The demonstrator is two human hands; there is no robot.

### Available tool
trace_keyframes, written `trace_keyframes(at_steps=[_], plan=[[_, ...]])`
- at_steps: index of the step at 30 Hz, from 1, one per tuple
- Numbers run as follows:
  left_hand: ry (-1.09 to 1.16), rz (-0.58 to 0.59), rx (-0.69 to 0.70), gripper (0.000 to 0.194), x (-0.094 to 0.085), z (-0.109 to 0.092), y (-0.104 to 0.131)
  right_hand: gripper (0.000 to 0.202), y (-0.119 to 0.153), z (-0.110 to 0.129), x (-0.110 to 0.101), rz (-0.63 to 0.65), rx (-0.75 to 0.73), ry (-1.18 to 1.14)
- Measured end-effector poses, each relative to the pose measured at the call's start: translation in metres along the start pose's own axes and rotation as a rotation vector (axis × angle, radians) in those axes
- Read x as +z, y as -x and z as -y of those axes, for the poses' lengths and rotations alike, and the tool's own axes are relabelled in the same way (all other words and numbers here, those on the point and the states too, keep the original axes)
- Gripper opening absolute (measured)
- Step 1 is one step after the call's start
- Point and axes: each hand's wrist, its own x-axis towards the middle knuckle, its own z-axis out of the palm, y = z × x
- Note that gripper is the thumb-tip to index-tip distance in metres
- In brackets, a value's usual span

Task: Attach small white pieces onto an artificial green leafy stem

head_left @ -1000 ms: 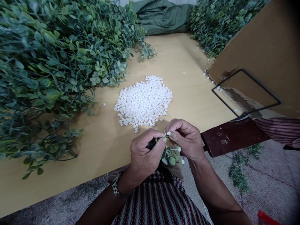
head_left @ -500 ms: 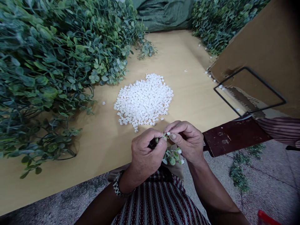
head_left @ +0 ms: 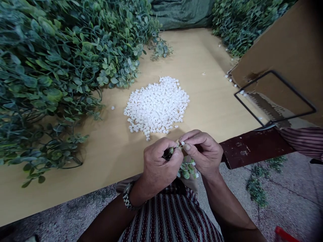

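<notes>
Close to the table's front edge, my left hand [head_left: 161, 161] pinches a sprig of artificial greenery [head_left: 186, 170] between thumb and fingers. Small round green leaves hang below the grip, and white flower heads sit on some stem tips. My right hand [head_left: 204, 151] is closed in a pinch on a small white flower head [head_left: 182, 143], which touches a stem tip at the left fingertips. Whether it is fully seated on the stem I cannot tell. Just beyond my hands lies a pile of small white flower heads [head_left: 156, 104] on the tan table [head_left: 199, 101].
Thick artificial foliage [head_left: 55, 67] covers the table's left side, and more foliage [head_left: 234, 30] stands at the back right. A cardboard sheet [head_left: 282, 57] with a black wire frame [head_left: 275, 95] leans at the right. Below it is a dark red board [head_left: 254, 148]. Sprigs [head_left: 256, 188] lie on the floor.
The view has shifted slightly. Both hands keep the same pinching grip on the sprig and the flower head, with hardly any movement between them.
</notes>
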Motion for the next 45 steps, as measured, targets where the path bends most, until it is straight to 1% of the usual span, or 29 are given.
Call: trace_keyframes(at_steps=[8, 14, 17, 26, 28, 30, 33, 35, 37, 38, 39, 40, 41, 42, 43, 44, 45], plan=[[-0.026, -0.001, 0.006, 0.016, -0.001, 0.0, 0.001, 0.021, 0.002, -0.001, 0.0, -0.008, -0.094, 0.096], [-0.012, -0.022, -0.019, 0.015, -0.001, 0.001, 0.002, 0.03, 0.002, -0.003, 0.003, -0.019, -0.233, 0.154], [-0.005, -0.021, -0.023, 0.015, -0.001, 0.001, 0.003, 0.034, 0.001, -0.003, 0.004, -0.016, -0.251, 0.165], [-0.018, -0.007, -0.034, 0.016, 0.0, 0.003, 0.003, 0.037, 0.002, -0.001, 0.004, 0.015, -0.228, 0.146], [0.002, 0.006, -0.041, 0.015, -0.001, 0.002, 0.002, 0.033, 0.001, -0.001, 0.003, 0.023, -0.196, 0.131], [0.038, 0.029, -0.056, 0.015, -0.002, 0.001, 0.0, 0.024, -0.001, -0.002, 0.001, 0.036, -0.14, 0.091], [0.109, 0.033, -0.117, 0.014, -0.005, 0.0, -0.001, 0.01, -0.006, -0.001, -0.005, 0.015, -0.04, -0.035], [0.149, -0.02, -0.169, 0.012, -0.004, -0.001, 0.001, 0.018, -0.007, 0.002, -0.011, 0.048, 0.005, -0.101], [0.201, -0.075, -0.182, 0.011, 0.001, -0.003, 0.004, 0.033, -0.004, 0.009, -0.016, 0.159, 0.018, -0.082], [0.243, -0.08, -0.17, 0.01, 0.005, -0.005, 0.007, 0.042, -0.002, 0.015, -0.019, 0.222, 0.013, -0.026], [0.296, -0.068, -0.142, 0.01, 0.009, -0.006, 0.009, 0.051, 0.002, 0.021, -0.022, 0.266, -0.004, 0.05], [0.354, -0.028, -0.106, 0.009, 0.013, -0.009, 0.012, 0.053, 0.006, 0.027, -0.025, 0.276, -0.031, 0.139], [0.402, 0.032, -0.068, 0.007, 0.016, -0.011, 0.014, 0.049, 0.012, 0.034, -0.03, 0.241, -0.061, 0.229], [0.423, 0.106, -0.015, 0.006, 0.018, -0.014, 0.016, 0.044, 0.02, 0.04, -0.036, 0.172, -0.093, 0.282], [0.411, 0.193, 0.034, 0.007, 0.017, -0.016, 0.018, 0.042, 0.029, 0.044, -0.043, 0.097, -0.091, 0.308], [0.378, 0.257, 0.078, 0.012, 0.013, -0.018, 0.019, 0.04, 0.039, 0.044, -0.053, 0.054, -0.058, 0.342], [0.33, 0.301, 0.114, 0.017, 0.007, -0.02, 0.02, 0.039, 0.05, 0.041, -0.063, 0.13, 0.004, 0.358]])
